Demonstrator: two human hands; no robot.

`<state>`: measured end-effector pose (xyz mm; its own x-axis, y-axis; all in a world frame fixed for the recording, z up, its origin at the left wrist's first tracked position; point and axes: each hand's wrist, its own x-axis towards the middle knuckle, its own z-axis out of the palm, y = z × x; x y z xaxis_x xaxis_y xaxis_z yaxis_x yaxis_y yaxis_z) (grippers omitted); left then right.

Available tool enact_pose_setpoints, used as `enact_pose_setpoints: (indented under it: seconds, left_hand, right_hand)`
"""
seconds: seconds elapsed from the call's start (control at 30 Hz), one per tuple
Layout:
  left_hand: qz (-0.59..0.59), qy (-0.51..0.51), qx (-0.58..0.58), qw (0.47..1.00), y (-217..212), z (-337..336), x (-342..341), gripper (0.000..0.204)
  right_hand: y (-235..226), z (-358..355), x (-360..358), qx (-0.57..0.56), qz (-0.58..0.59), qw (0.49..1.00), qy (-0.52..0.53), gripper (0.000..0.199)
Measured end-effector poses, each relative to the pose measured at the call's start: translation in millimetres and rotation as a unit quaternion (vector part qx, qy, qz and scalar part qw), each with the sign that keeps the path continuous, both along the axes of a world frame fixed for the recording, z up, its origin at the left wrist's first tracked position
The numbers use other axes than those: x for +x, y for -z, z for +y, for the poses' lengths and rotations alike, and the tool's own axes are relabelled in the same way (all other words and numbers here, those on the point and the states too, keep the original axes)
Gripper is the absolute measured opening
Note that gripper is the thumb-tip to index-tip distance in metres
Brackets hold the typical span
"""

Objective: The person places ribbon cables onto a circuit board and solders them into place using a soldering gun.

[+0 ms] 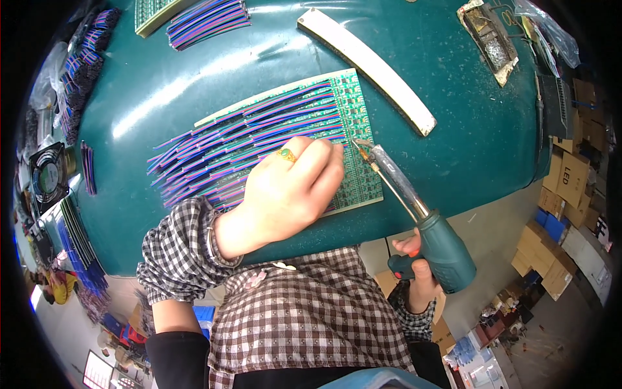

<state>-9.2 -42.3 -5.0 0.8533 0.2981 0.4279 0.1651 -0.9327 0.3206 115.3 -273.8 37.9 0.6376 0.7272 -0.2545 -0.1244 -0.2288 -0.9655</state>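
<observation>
A panel of green circuit boards (353, 107) lies on the green table. Rows of blue, red and black wires (259, 123) run leftward from its component strip. My left hand (291, 188), with a green-stoned ring, is closed over the wires, its fingertips at the edge of that strip. They seem to pinch a wire bundle, though the hand itself hides most of it. In my right hand (421, 269) is a dark green soldering gun (447, 256), gripped by its handle. Its thin feed tube and metal barrel slant up to the board, the tip just right of my left fingertips.
A curved white bar (369, 68) lies beyond the panel. Another wire bundle (207, 23) and a board stack (155, 14) sit at the far left. A soiled metal tray (489, 42) is at far right. A small fan (50, 174) stands at the left edge; cardboard boxes (544, 259) are off right.
</observation>
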Motion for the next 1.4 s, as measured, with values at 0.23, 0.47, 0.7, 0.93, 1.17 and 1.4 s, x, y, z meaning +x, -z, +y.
enact_pose_setpoints:
  seconds: [0.23, 0.47, 0.7, 0.93, 1.17, 1.4]
  left_hand:
    - [0.024, -0.013, -0.043, 0.999, -8, -3, 1, 0.036]
    - [0.026, -0.010, -0.044, 0.999, -8, -3, 1, 0.035]
    - [0.004, -0.007, -0.004, 1.000, -1, -1, 1, 0.031]
    - [0.005, -0.007, -0.004, 1.000, 1, -1, 1, 0.031]
    - [-0.003, -0.009, 0.001, 1.000, 0, -1, 2, 0.030]
    - [0.004, -0.007, -0.004, 1.000, 0, 0, 2, 0.032]
  right_hand:
    - [-1, 1, 0, -0.008, -0.009, 1.000, -0.017, 0.059]
    - [2, 1, 0, 0.001, -0.021, 0.999, -0.023, 0.049]
    - [2, 1, 1, 0.003, -0.027, 0.999, -0.038, 0.049]
    - [4, 2, 3, 0.038, -0.054, 0.998, -0.018, 0.054]
    - [1, 2, 4, 0.019, -0.063, 0.998, -0.026, 0.053]
    - [-2, 0, 1, -0.009, -0.039, 0.999, -0.009, 0.055]
